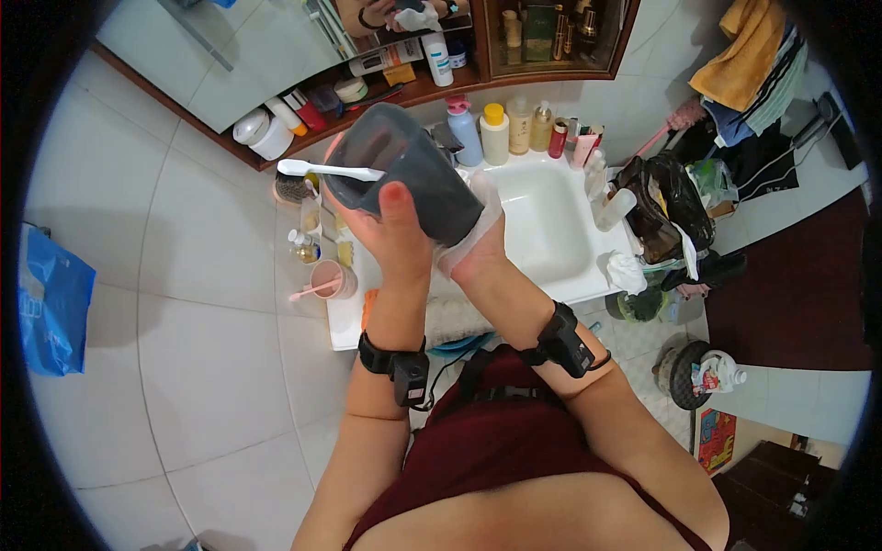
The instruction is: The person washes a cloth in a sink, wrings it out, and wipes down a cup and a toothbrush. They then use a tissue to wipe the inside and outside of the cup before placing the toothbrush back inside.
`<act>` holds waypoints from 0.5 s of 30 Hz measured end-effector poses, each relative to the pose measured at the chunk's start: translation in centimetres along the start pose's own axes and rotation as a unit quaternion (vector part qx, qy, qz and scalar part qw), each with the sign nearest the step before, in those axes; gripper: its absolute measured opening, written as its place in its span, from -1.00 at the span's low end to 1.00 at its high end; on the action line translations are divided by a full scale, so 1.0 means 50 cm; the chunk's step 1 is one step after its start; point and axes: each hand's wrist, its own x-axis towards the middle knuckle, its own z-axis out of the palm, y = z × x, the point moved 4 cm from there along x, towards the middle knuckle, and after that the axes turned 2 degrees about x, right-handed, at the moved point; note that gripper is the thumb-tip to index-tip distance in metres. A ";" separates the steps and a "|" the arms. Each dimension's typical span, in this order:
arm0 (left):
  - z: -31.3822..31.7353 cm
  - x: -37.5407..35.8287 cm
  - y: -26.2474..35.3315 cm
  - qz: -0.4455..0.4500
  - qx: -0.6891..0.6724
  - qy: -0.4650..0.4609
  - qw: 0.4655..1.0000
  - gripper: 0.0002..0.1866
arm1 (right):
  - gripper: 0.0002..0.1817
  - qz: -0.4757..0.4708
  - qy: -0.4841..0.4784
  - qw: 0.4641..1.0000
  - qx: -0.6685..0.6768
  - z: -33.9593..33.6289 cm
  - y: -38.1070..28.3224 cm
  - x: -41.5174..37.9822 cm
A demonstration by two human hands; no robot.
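Observation:
My left hand point(397, 234) grips a dark grey, see-through cup point(446, 197), its thumb laid along the side. The cup is tilted over the left part of the sink, mouth towards the upper left. A white toothbrush point(322, 171) pokes out past the rim; its inner end lies at the cup's mouth. At the cup's base, my right hand point(480, 254) is closed round a thin white wipe point(484, 197) that presses against the cup. The cup hides most of the right fingers.
Below is a white washbasin point(542, 216). Several bottles, among them a yellow-capped bottle point(495, 136), line its back edge. A pink cup point(333, 279) with a pink toothbrush stands left. A wooden cabinet point(551, 69) overhangs the back; a black plastic bag point(663, 207) sits right.

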 end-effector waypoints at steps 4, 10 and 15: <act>-0.002 -0.011 0.002 0.020 0.053 -0.023 0.998 -0.04 | -0.33 0.025 -0.024 0.999 0.031 0.007 0.006 -0.004; 0.011 -0.021 0.013 -0.012 0.016 -0.013 1.000 -0.01 | -0.33 0.010 -0.064 0.998 0.010 -0.037 0.003 0.040; 0.030 -0.046 0.027 -0.014 0.031 -0.025 0.999 -0.04 | -0.32 -0.023 -0.073 0.997 -0.008 -0.081 -0.005 0.071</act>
